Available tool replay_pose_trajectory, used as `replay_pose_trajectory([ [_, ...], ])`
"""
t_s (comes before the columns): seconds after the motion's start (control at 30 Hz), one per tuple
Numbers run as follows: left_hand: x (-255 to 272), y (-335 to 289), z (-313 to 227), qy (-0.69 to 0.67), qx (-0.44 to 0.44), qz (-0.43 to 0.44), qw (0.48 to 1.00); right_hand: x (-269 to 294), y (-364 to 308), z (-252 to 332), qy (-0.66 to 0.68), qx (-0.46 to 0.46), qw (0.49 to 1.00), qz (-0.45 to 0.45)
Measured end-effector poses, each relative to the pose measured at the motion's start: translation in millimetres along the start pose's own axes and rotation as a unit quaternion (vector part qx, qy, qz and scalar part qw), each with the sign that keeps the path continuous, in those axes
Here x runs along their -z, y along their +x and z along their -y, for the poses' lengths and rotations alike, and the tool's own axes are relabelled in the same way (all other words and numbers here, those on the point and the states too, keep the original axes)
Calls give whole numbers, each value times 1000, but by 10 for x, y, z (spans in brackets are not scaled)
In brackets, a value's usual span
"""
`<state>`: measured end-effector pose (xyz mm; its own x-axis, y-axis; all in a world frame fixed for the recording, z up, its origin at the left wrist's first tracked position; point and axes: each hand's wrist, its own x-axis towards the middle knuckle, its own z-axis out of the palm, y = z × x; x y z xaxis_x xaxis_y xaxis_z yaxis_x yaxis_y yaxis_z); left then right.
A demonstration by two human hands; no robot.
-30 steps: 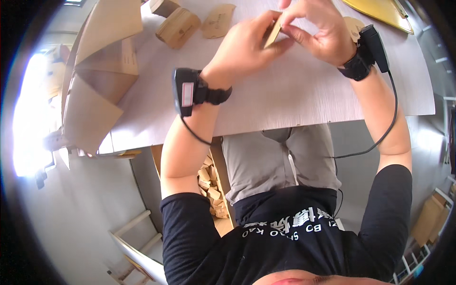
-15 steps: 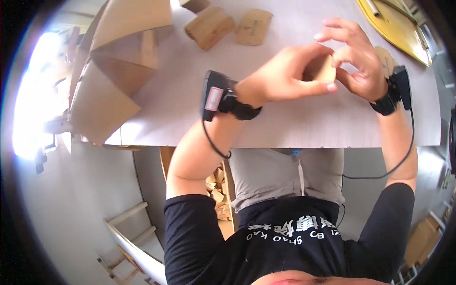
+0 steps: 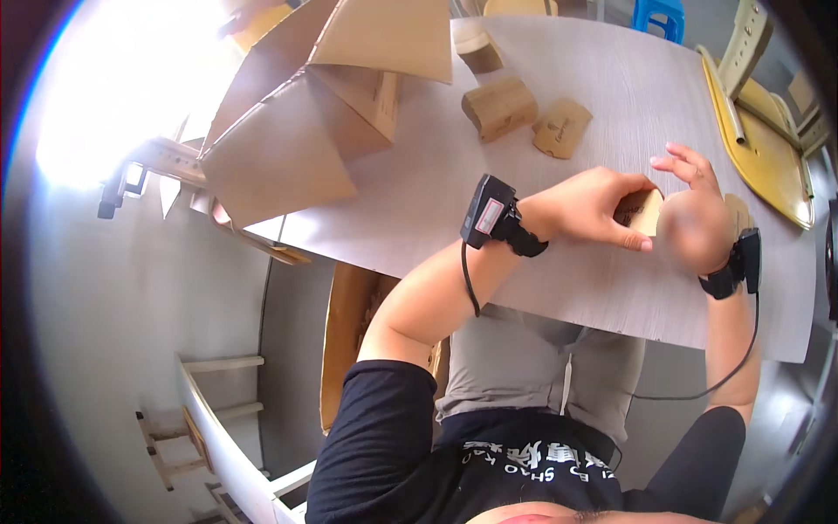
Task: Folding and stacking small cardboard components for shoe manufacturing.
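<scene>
My left hand (image 3: 602, 205) is closed around a small brown cardboard sleeve (image 3: 644, 212) with dark print, its thumb along the near side. Beside the sleeve's right end is my right hand (image 3: 696, 218). Its upper fingers stretch outward, while the thumb side is blurred, so I cannot tell whether it grips the sleeve. Farther off on the table lie a flat brown cardboard piece (image 3: 561, 128) with print and a thick brown bundle (image 3: 500, 109), apart from both hands. Another cardboard piece (image 3: 738, 212) shows partly behind my right wrist.
A large open carton (image 3: 375, 39) with spread flaps stands on the left of the pale table (image 3: 646, 87). Behind the bundle sits another small cardboard block (image 3: 478, 48). A yellow chair-like panel (image 3: 759, 148) leans over the right edge. Under the table is a box (image 3: 342, 327).
The view has shifted, so the table and both hands appear lower and farther right. My left hand keeps the cardboard sleeve; my right hand has turned and is now partly blurred.
</scene>
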<state>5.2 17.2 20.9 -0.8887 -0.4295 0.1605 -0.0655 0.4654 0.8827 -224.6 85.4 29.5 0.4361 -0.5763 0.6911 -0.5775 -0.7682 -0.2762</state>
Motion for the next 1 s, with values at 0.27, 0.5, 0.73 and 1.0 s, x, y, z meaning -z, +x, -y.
replay_pose_trajectory([
  [0.27, 57, -12, -53, 78, 0, -3, 997, -22, -4, 12, 21, -21, 1000, -7],
  [0.5, 71, -14, -34, 18, 4, -11, 1000, 21, 29, 24, 80, -29, 996, 31],
  [0.73, 0, -23, 28, -78, -2, 53, 995, -42, -18, -47, 181, -45, 981, 52],
  [1.0, 8, -9, -39, -163, 14, 23, 986, -103, -49, 18, 389, -157, 907, -28],
])
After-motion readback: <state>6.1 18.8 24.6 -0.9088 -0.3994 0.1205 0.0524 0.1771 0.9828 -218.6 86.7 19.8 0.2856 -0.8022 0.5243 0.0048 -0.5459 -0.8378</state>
